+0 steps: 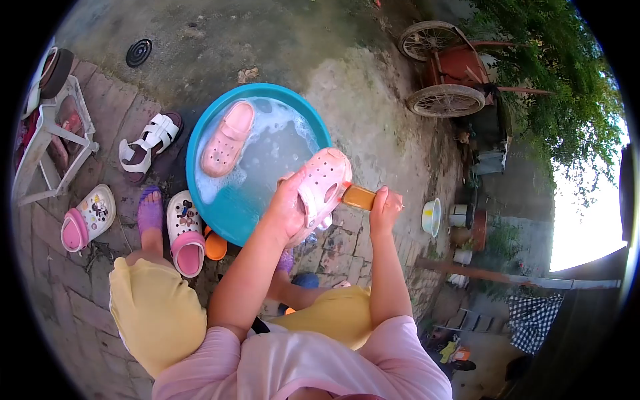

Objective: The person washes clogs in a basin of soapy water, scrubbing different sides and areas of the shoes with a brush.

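Note:
My left hand (pixel 287 203) grips a pink clog (pixel 325 179) dotted with holes, holding it over the near right rim of a teal basin (pixel 315 127). In my right hand (pixel 385 210) is a scrub brush (pixel 359 197) with a yellow-brown back, its bristle end against or very near the side of the clog; the bristles are mostly hidden. Soapy water with white foam (pixel 283 123) fills the basin. A second pink clog (pixel 228 141) lies in it at the left, toe toward me.
Left of the basin lie a white sandal (pixel 152 147) and two white-and-pink clogs (pixel 90 217) with charms. An orange item (pixel 215 247) sits by the basin. A white bowl (pixel 431 218) stands at right. Behind are a two-wheeled cart (pixel 453 70) and a drain cover (pixel 139 53).

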